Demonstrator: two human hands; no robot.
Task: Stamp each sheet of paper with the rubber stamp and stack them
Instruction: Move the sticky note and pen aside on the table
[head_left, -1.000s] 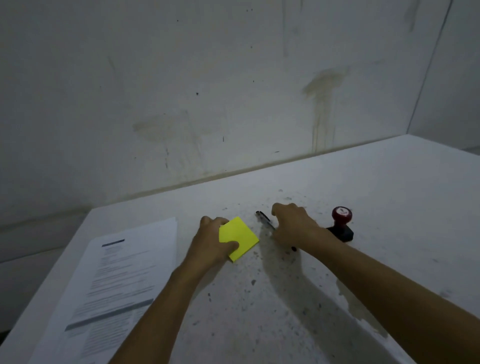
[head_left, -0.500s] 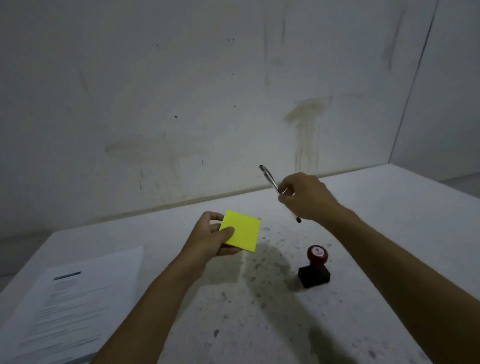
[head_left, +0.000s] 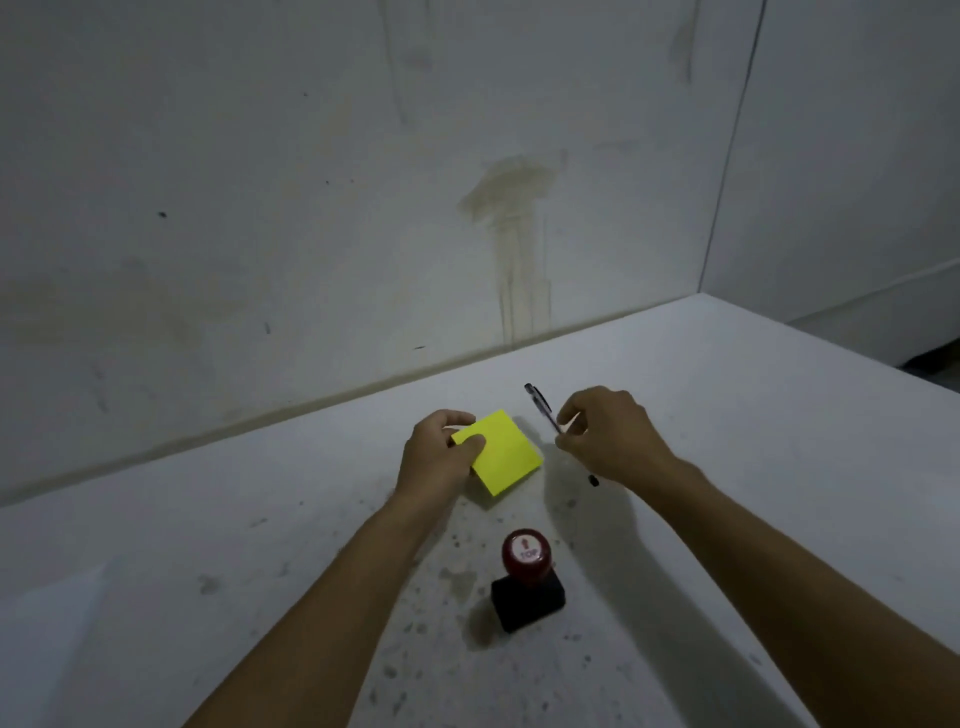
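- A yellow pad of notes (head_left: 501, 451) is gripped at its left corner by the left hand (head_left: 440, 457), with the thumb laid over the top face and the fingers curled behind the far edge
- Whether the pad rests on the table (head_left: 727, 415) or is lifted just above it cannot be told
- A dark pen (head_left: 543, 408) is pinched by the fingertips of the right hand (head_left: 610, 436), with its clip end tilted up and to the left and its tip showing below the hand
- The pen is held just to the right of the pad, apart from it
- The rubber stamp (head_left: 527, 577), with a red knob marked TOP on a black base, stands upright on the table between the two forearms, nearer than the pad, and is touched by neither hand
- A pale sheet of paper (head_left: 57, 623) is seen blurred at the near left of the speckled white table
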